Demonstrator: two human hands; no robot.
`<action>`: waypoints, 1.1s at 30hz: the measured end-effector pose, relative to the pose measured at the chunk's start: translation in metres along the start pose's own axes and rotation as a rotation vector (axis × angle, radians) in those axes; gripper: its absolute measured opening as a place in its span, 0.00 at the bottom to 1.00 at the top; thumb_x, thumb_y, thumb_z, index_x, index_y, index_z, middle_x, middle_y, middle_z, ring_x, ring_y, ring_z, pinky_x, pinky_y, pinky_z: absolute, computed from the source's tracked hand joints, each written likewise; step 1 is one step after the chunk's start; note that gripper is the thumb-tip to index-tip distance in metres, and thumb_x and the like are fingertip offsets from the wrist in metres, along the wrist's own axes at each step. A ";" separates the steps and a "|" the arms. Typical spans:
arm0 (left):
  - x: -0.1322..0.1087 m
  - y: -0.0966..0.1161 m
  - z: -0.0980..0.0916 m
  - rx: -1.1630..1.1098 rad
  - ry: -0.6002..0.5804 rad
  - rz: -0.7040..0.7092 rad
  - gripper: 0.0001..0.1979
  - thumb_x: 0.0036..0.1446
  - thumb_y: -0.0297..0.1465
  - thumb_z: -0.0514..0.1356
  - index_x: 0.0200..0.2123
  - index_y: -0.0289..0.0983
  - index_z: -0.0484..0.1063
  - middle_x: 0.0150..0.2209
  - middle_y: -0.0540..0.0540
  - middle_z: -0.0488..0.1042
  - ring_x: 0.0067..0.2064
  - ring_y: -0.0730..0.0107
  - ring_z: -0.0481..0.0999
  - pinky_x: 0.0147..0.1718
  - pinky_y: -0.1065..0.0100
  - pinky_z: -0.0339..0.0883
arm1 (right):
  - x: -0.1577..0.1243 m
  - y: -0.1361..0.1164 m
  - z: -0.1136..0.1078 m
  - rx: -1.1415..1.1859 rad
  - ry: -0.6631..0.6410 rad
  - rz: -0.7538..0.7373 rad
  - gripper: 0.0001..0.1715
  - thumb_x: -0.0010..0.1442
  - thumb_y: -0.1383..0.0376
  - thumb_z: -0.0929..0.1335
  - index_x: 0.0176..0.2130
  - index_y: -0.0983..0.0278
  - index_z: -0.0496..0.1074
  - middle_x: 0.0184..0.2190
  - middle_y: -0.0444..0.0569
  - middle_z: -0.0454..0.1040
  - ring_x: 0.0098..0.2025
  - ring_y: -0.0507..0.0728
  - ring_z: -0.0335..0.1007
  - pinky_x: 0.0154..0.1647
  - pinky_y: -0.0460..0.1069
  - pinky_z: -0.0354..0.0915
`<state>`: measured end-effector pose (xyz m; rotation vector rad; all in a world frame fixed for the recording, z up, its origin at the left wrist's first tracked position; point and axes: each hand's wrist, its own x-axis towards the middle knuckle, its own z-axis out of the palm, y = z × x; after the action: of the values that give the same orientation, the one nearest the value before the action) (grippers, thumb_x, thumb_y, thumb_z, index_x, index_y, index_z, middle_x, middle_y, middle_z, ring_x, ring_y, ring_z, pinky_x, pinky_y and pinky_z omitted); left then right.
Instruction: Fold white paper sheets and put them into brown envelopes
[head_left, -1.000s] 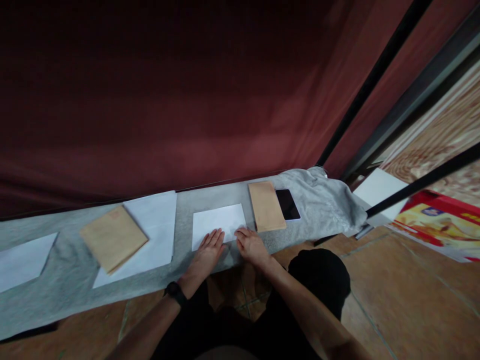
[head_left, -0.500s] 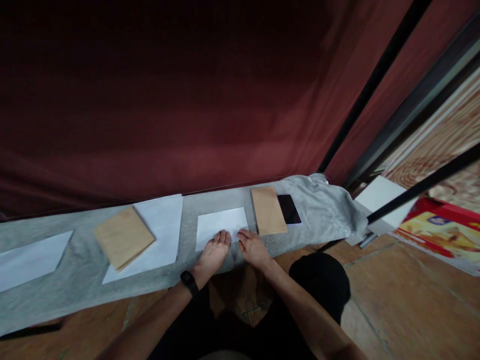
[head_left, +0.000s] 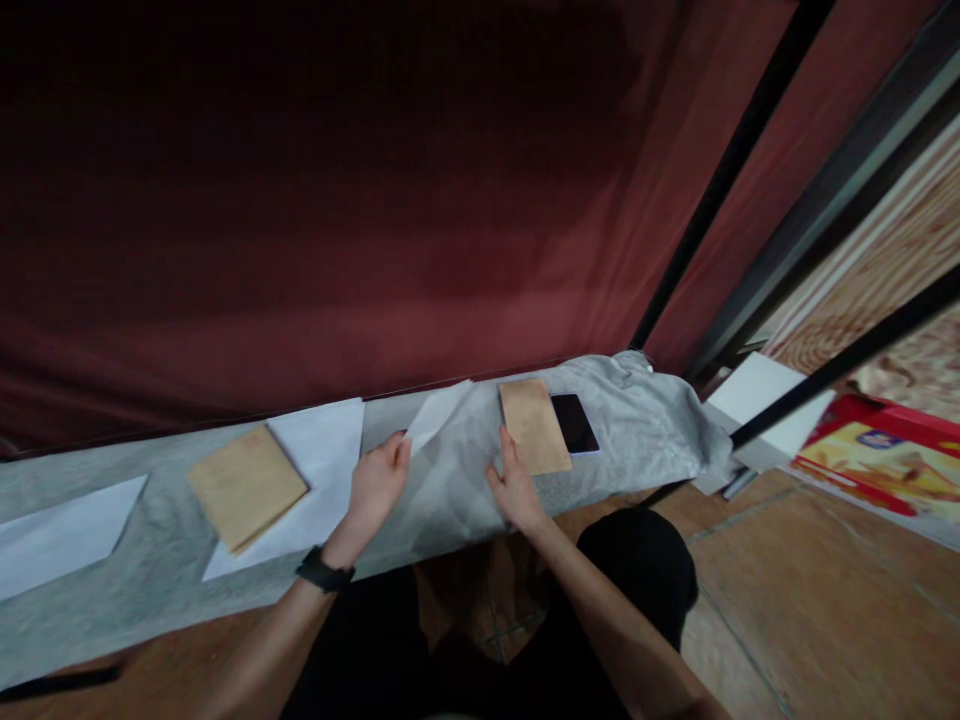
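Note:
A folded white sheet of paper point(head_left: 441, 410) is pinched at its near left end by my left hand point(head_left: 379, 474), which wears a dark wristband. The sheet is tilted up off the grey cloth and slightly blurred. My right hand point(head_left: 519, 488) has its fingers apart and holds nothing. Its fingertips are at the left edge of a brown envelope point(head_left: 535, 425); whether they touch it I cannot tell. Just right of that envelope lies a dark-screened phone point(head_left: 575, 424).
On the grey cloth point(head_left: 172, 580) to the left, several brown envelopes point(head_left: 246, 485) lie stacked over white paper sheets point(head_left: 334, 450). Another white paper point(head_left: 67, 530) lies at far left. A dark red curtain point(head_left: 420, 230) hangs behind. Black poles point(head_left: 720, 200), a white box point(head_left: 772, 405) and a red-yellow carton point(head_left: 885, 450) stand right.
My left hand has lifted the folded white paper off the cloth and moved left, tilting it. My right hand has let go of the paper and spread its fingers beside the envelope.

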<state>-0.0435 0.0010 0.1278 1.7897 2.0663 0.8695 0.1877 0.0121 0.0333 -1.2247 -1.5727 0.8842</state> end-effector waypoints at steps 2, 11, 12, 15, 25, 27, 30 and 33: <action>0.006 -0.001 -0.005 -0.428 -0.026 -0.134 0.19 0.59 0.43 0.60 0.43 0.33 0.78 0.33 0.41 0.81 0.35 0.57 0.80 0.36 0.62 0.70 | 0.003 -0.001 0.002 0.197 -0.001 0.138 0.44 0.62 0.59 0.68 0.71 0.66 0.52 0.68 0.59 0.59 0.69 0.65 0.55 0.70 0.60 0.53; -0.009 -0.028 0.021 -1.034 -0.174 -0.583 0.21 0.38 0.32 0.73 0.38 0.32 0.78 0.33 0.43 0.82 0.30 0.65 0.79 0.31 0.67 0.71 | 0.007 0.002 0.010 0.628 -0.152 0.506 0.30 0.50 0.48 0.74 0.48 0.61 0.76 0.34 0.45 0.77 0.35 0.57 0.72 0.35 0.50 0.67; -0.011 -0.033 0.025 -1.032 -0.183 -0.590 0.22 0.37 0.32 0.74 0.38 0.32 0.78 0.33 0.43 0.82 0.30 0.65 0.79 0.31 0.67 0.70 | 0.007 0.004 0.010 0.607 -0.153 0.508 0.27 0.49 0.51 0.74 0.46 0.61 0.76 0.31 0.44 0.76 0.33 0.55 0.70 0.33 0.49 0.66; -0.015 -0.045 0.036 -1.021 -0.203 -0.569 0.25 0.34 0.34 0.75 0.38 0.32 0.78 0.34 0.43 0.83 0.31 0.64 0.79 0.32 0.66 0.70 | 0.005 0.012 0.012 0.508 -0.141 0.498 0.26 0.49 0.58 0.74 0.48 0.62 0.76 0.24 0.39 0.71 0.27 0.53 0.64 0.29 0.47 0.61; -0.009 -0.065 0.041 -0.955 -0.420 -0.658 0.14 0.41 0.35 0.70 0.33 0.37 0.75 0.29 0.48 0.80 0.32 0.62 0.80 0.32 0.63 0.73 | 0.007 0.034 0.017 0.182 -0.178 0.135 0.32 0.54 0.72 0.63 0.57 0.60 0.73 0.40 0.47 0.77 0.40 0.56 0.74 0.47 0.53 0.72; -0.011 -0.066 0.040 -0.955 -0.469 -0.655 0.12 0.42 0.34 0.69 0.33 0.38 0.74 0.29 0.49 0.80 0.32 0.62 0.80 0.32 0.62 0.74 | 0.005 0.034 0.013 0.023 -0.163 0.013 0.37 0.53 0.75 0.64 0.61 0.57 0.70 0.56 0.51 0.72 0.56 0.58 0.71 0.59 0.56 0.67; -0.015 -0.067 0.043 -0.975 -0.462 -0.663 0.14 0.39 0.33 0.69 0.33 0.37 0.75 0.29 0.47 0.80 0.30 0.63 0.79 0.31 0.63 0.73 | 0.000 0.030 0.008 -0.191 -0.237 -0.172 0.43 0.52 0.77 0.68 0.64 0.56 0.67 0.70 0.52 0.57 0.70 0.61 0.55 0.68 0.60 0.57; -0.016 -0.067 0.052 -0.972 -0.321 -0.653 0.19 0.36 0.33 0.72 0.34 0.34 0.75 0.29 0.46 0.80 0.29 0.63 0.79 0.30 0.65 0.72 | -0.003 0.025 0.006 -0.297 -0.415 -0.282 0.40 0.51 0.79 0.70 0.60 0.55 0.72 0.69 0.50 0.61 0.70 0.61 0.55 0.70 0.61 0.55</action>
<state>-0.0645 -0.0050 0.0446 0.6317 1.4367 1.0169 0.1896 0.0150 0.0076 -1.0201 -2.2133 0.7695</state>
